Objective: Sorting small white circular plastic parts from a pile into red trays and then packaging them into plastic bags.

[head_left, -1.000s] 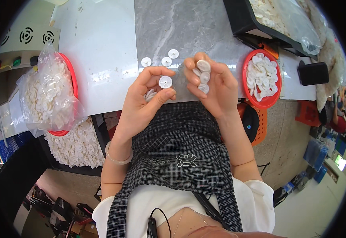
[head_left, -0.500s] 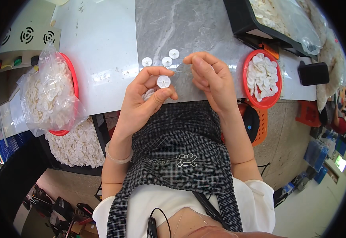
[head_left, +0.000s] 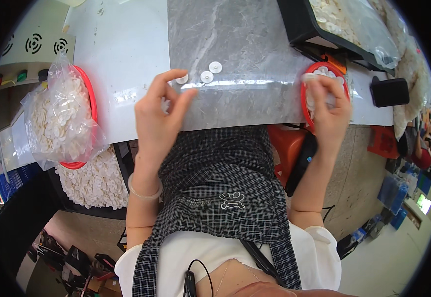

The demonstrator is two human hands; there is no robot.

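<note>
At a grey marble-patterned desk [head_left: 245, 44], the right hand [head_left: 330, 106] dips into a round red plastic tray [head_left: 305, 101] of white plastic discs [head_left: 324, 74], fingers curled among them (whether clamped on any, I cannot tell). The left hand [head_left: 160, 106] hovers half-open and empty near three small white round discs [head_left: 205, 74] lying on the desk. A light pinch should lift only a few cleanly. Half a second earlier both hands met mid-desk, the left pinching a disc; they have since parted.
</note>
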